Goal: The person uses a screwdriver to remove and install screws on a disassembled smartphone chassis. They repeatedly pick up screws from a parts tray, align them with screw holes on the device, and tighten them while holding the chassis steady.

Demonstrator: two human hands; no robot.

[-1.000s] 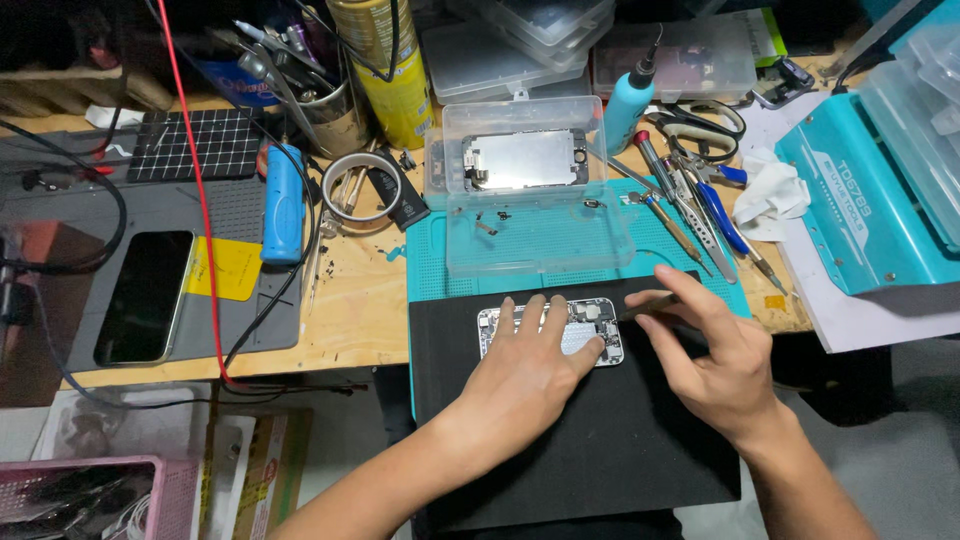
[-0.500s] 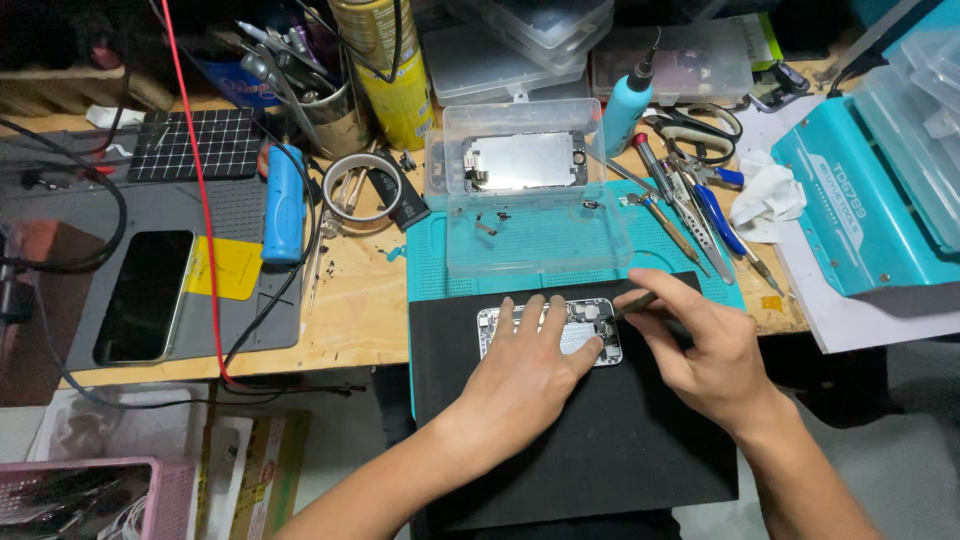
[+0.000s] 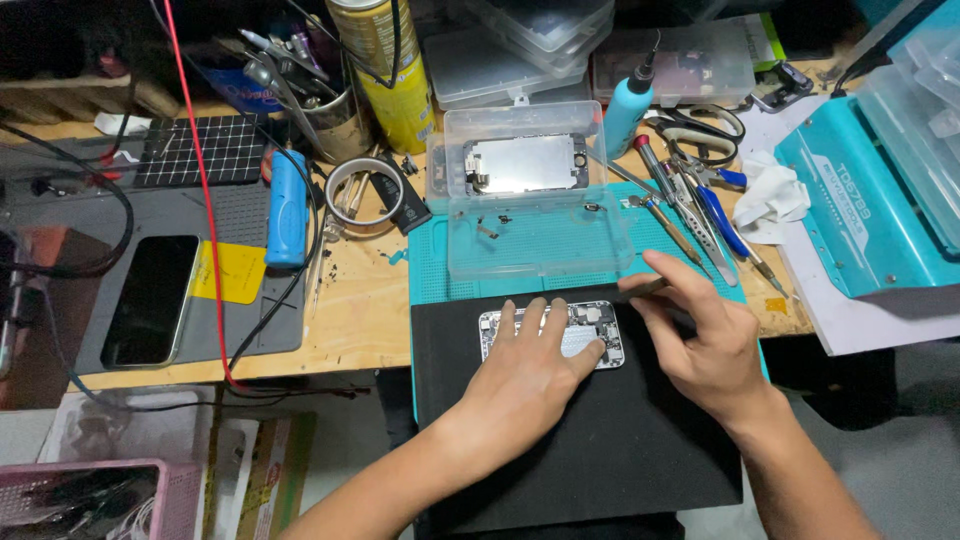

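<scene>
Black mat (image 3: 560, 450) on cluttered bench, opened phone (image 3: 590, 330) under flat left hand (image 3: 530, 375), right hand (image 3: 705, 345) pinching thin tool (image 3: 640, 290) beside it

An opened phone body (image 3: 590, 335) lies flat and face up near the far edge of a black mat (image 3: 600, 450), its long side parallel to that edge, with circuit boards and metal shields exposed. A thin dark tool (image 3: 640, 290) sits pinched at a shallow tilt just beyond the phone's right end.
</scene>
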